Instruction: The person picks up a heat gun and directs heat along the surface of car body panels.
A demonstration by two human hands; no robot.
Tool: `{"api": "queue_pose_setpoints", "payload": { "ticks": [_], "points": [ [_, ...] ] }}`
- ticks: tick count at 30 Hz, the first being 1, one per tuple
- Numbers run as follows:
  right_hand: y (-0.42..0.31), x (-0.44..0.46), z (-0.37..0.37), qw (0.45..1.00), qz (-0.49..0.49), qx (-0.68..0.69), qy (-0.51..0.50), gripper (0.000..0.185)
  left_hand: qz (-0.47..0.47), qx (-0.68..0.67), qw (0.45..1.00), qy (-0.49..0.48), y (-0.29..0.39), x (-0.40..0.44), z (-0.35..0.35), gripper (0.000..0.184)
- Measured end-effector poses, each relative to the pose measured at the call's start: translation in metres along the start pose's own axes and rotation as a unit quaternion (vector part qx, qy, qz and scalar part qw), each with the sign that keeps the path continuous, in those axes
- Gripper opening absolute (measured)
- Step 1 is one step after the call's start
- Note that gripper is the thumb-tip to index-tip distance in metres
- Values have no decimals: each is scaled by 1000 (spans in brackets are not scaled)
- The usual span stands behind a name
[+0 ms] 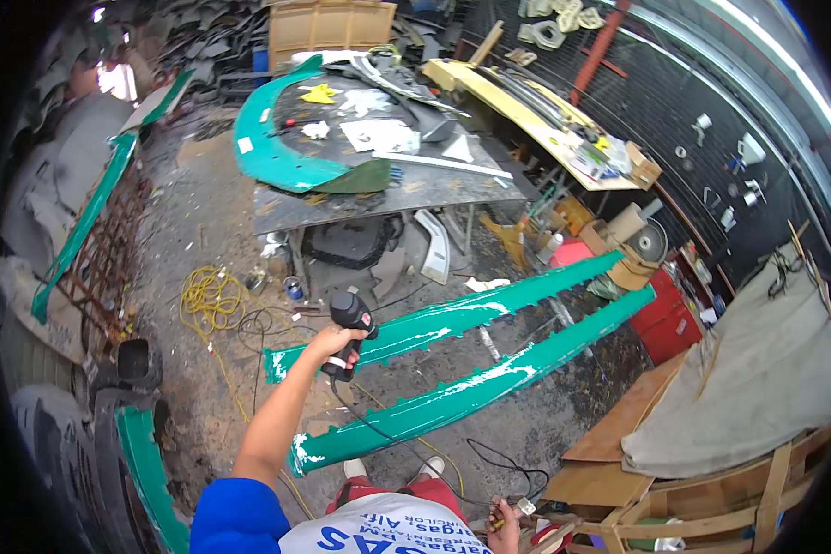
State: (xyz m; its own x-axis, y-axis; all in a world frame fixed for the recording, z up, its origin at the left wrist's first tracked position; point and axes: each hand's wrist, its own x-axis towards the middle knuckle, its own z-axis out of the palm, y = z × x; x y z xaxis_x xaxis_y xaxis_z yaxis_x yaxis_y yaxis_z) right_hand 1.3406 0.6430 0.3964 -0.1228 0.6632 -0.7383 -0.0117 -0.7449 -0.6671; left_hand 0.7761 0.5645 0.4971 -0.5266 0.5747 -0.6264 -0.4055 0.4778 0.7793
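My left hand (340,345) is wrapped round the grip of a black corded power tool (352,314), held out at arm's length above the near end of a long green panel (452,319). From the tool's bottom a dark cord (379,427) runs down past my feet. Low in the view, my right hand (502,528) has its fingers closed near a small pale, squarish piece (525,506); what exactly they grip is too small to name. A second green panel (471,392), streaked with white, lies parallel to the first and closer to me.
A dark worktable (286,214) bears a curved green part (258,125) and white sheets. Yellow cord (210,294) lies coiled on the floor at left. A grey cloth (739,369) drapes over wooden framing at right. More green strips (88,222) stand along the left side.
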Motion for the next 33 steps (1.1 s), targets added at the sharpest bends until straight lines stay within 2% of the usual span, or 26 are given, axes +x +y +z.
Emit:
{"api": "queue_pose_setpoints", "payload": {
  "ticks": [5,11,15,17,19,21,26,33],
  "points": [
    [-6,-20,-9,998,-23,29,47,35,51,27,995,-82,49,55,71,34],
    [-19,-4,-18,990,-40,124,51,30,101,93,986,-90,99,76,146,31],
    [-49,4,-10,990,-19,139,25,27,104,147,981,-67,117,75,164,34],
    [-59,11,-1,988,-44,143,34,29,114,181,976,-51,119,72,160,30],
    [-64,25,2,987,-20,159,32,20,88,200,975,-28,127,49,157,31],
    [-72,33,9,989,-27,142,26,20,75,242,967,-5,128,46,150,32],
    [-86,72,6,991,9,130,-31,20,68,280,957,36,135,54,163,34],
    [-107,99,-31,988,7,155,-22,20,89,269,959,20,162,71,238,34]
  ]
}}
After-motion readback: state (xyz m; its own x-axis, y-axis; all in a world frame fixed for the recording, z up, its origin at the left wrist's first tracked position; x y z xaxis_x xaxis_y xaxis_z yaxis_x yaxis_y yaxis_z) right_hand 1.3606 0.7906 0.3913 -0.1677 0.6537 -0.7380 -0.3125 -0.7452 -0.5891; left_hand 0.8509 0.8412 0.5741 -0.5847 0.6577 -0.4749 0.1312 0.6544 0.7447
